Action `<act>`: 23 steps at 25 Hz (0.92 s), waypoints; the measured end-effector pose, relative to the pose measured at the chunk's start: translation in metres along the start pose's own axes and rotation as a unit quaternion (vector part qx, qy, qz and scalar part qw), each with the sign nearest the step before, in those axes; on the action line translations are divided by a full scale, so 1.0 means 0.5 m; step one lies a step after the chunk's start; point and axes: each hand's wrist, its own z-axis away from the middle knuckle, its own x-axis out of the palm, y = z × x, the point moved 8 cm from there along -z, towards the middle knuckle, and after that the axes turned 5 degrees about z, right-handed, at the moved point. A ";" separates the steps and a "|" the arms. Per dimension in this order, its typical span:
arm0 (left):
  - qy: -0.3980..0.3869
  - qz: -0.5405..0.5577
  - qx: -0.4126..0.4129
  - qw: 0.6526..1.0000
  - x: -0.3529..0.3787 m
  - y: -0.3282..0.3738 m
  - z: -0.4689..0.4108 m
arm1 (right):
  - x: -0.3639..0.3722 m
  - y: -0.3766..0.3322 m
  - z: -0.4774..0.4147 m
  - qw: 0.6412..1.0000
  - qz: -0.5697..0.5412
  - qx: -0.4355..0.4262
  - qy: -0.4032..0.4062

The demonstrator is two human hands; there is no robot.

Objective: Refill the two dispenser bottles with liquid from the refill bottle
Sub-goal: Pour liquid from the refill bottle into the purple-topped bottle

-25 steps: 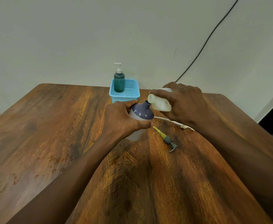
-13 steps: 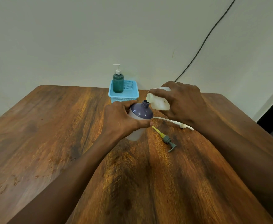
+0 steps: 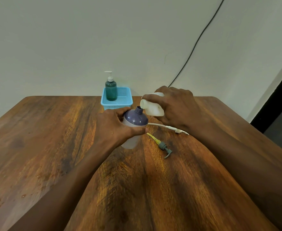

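The left hand (image 3: 115, 126) is gripping the open purple-topped dispenser bottle (image 3: 135, 120) standing on the bench (image 3: 53, 139). The right hand (image 3: 177, 107) is clamping the white refill bottle (image 3: 151, 105), tilting its mouth just beside the neck. The green dispenser bottle (image 3: 111, 90) is standing in the far blue basket (image 3: 118, 104).

There is one view only, from a wide-angle camera worn on the person's head. It looks forward and down across a wooden table (image 3: 56, 147), with both forearms reaching in from the bottom edge. The left hand (image 3: 115, 129) and right hand (image 3: 177, 107) sit near the middle of the picture, fairly close to the lens. The far table edge meets a pale wall (image 3: 87, 39) that fills the upper half. Straight lines bow towards the borders.
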 end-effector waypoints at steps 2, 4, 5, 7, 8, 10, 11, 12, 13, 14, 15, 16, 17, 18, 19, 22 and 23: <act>0.005 -0.006 0.003 1.000 -0.002 0.004 -0.001 | 0.000 0.001 0.000 1.000 0.010 0.000 -0.004; 0.007 -0.013 0.004 1.000 -0.001 0.006 -0.002 | 0.001 0.002 0.002 1.000 0.029 0.000 -0.004; 0.008 -0.016 0.004 1.000 -0.001 0.006 -0.002 | 0.000 0.004 0.003 0.999 0.037 0.000 -0.004; 0.010 -0.016 0.005 1.000 0.000 0.005 -0.002 | -0.002 0.005 0.004 0.999 0.045 -0.002 -0.010; 0.009 -0.014 0.004 1.000 0.001 0.004 -0.001 | -0.003 0.004 0.004 0.999 0.048 -0.003 -0.013; 0.006 -0.009 0.001 1.000 0.003 0.002 -0.001 | -0.005 0.004 0.005 0.999 0.052 -0.004 -0.014; 0.006 -0.009 -0.001 1.000 0.003 0.001 -0.002 | -0.007 0.004 0.005 0.998 0.053 -0.003 -0.016; 0.006 -0.009 -0.002 1.000 0.003 0.003 -0.002 | -0.007 0.004 0.005 0.998 0.054 -0.002 -0.018; 0.008 -0.011 -0.001 1.000 0.002 0.004 -0.002 | -0.007 0.003 0.005 0.998 0.057 -0.002 -0.020; 0.008 -0.013 -0.001 1.000 0.002 0.005 -0.002 | -0.007 0.003 0.004 0.998 0.060 -0.002 -0.022; 0.008 -0.013 0.000 1.000 0.002 0.006 -0.002 | -0.007 0.003 0.004 0.998 0.062 -0.002 -0.024; 0.008 -0.012 0.001 1.000 0.002 0.006 0.000 | -0.007 0.002 0.003 0.998 0.064 -0.003 -0.026; 0.008 -0.011 0.002 1.000 0.002 0.006 0.000 | -0.007 0.002 0.002 0.998 0.064 -0.004 -0.028; 0.009 -0.011 0.002 1.000 0.001 0.006 0.000 | -0.008 0.000 0.001 0.997 0.065 -0.005 -0.029; 0.010 -0.012 0.002 1.000 0.000 0.005 -0.001 | -0.009 -0.001 0.000 0.997 0.066 -0.006 -0.031; 0.011 -0.014 0.003 1.000 0.000 0.003 -0.001 | -0.012 -0.002 -0.002 0.997 0.071 -0.007 -0.035; 0.011 -0.014 0.002 1.000 0.002 0.002 -0.001 | -0.012 -0.002 -0.002 0.997 0.071 -0.007 -0.036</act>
